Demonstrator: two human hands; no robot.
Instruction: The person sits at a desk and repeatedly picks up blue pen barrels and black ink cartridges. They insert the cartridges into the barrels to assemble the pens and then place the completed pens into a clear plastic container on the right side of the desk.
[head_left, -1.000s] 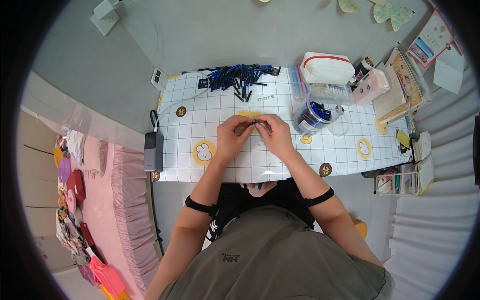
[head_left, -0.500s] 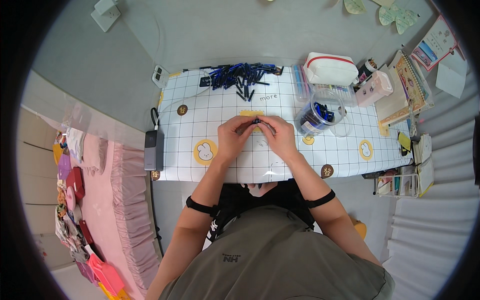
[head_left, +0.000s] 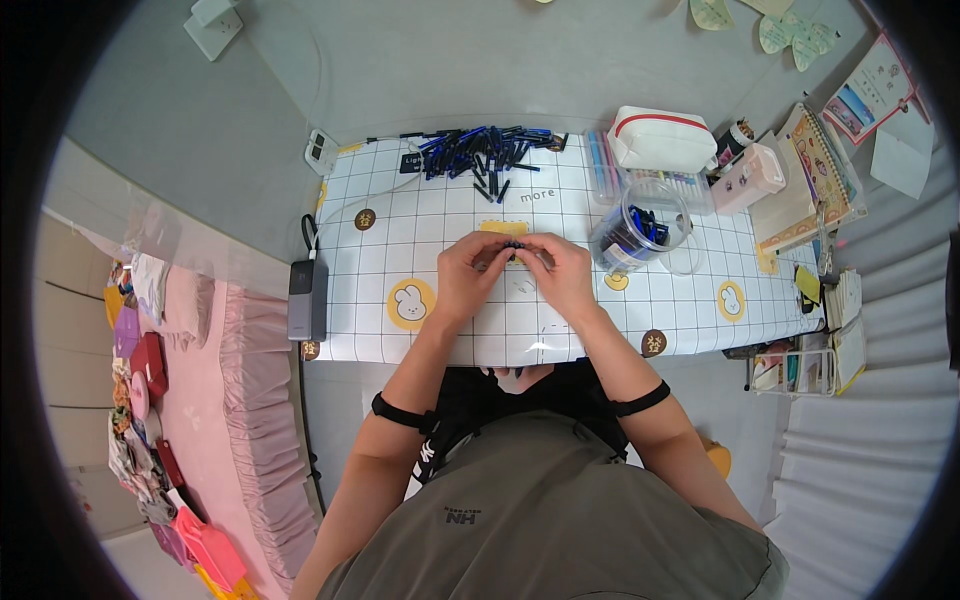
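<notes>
Both my hands meet over the middle of the table, fingertips almost touching. My left hand (head_left: 466,272) is closed in a pinch on one end of a small dark ink cartridge (head_left: 514,245). The fingers of my right hand (head_left: 559,272) pinch its other end. Most of the cartridge is covered by the fingers. A loose pile of blue and black ink cartridges (head_left: 480,152) lies at the far edge of the table, beyond my hands. Right of my right hand, a clear plastic jar (head_left: 612,240) holds more dark blue cartridges.
The table has a white grid-patterned cover (head_left: 400,250). On its left edge sits a grey power bank (head_left: 308,300) with a cable. At the back right are a white pouch (head_left: 660,140), a clear case of coloured pens (head_left: 602,170), a pink box (head_left: 748,178) and an upright spiral notebook (head_left: 822,150).
Hardly anything differs. My fingers have shifted very slightly around the cartridge, and both hands stay in the same place over the table.
</notes>
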